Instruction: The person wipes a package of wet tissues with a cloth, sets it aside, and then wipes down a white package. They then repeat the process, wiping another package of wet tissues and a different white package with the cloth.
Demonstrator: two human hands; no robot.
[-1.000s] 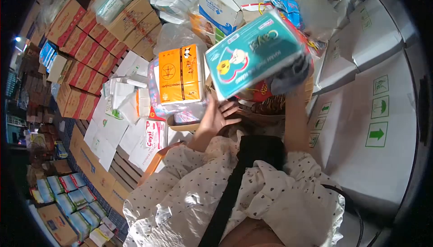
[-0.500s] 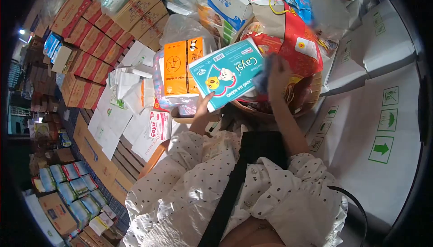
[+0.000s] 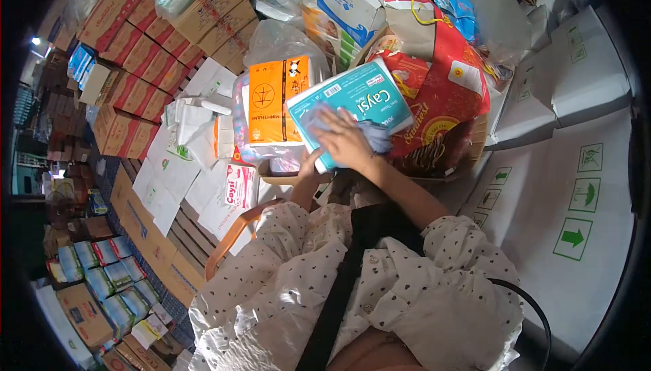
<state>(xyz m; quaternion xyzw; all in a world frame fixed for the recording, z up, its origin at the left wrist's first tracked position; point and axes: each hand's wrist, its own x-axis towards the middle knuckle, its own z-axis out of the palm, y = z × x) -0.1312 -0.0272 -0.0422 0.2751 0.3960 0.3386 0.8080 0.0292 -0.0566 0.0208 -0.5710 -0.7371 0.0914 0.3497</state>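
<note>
So nearest to me are my white spotted sleeves (image 3: pixel 288 235) and a black strap (image 3: pixel 332 296) down my front. My left hand (image 3: pixel 309 166) has the near corner of a teal pack (image 3: pixel 363 94), fingers mostly tucked out of sight, so can't tell how they're bent. My right hand (image 3: pixel 347 144) is palm down on top, fingers a bit spread and blurry, holding a grey-blue cloth (image 3: pixel 377 135) against it. The pack's tilted in front of me, with a barcode and "Caysi" in big white letters; my hand covers some of the smaller print. Off to its left there's a small white-and-red box (image 3: pixel 239 187), also "Caysi", and just beside the pack an orange one (image 3: pixel 267 115) reading "MINHTHÀNH". Beyond on the right, a round bin (image 3: pixel 477 144) holds a shiny red bag (image 3: pixel 468 83). Big white boxes (image 3: pixel 536 198) farther right have green arrows and an umbrella. Way back left: stacked red-and-brown cartons (image 3: pixel 139 69), lettering too small for me.
</note>
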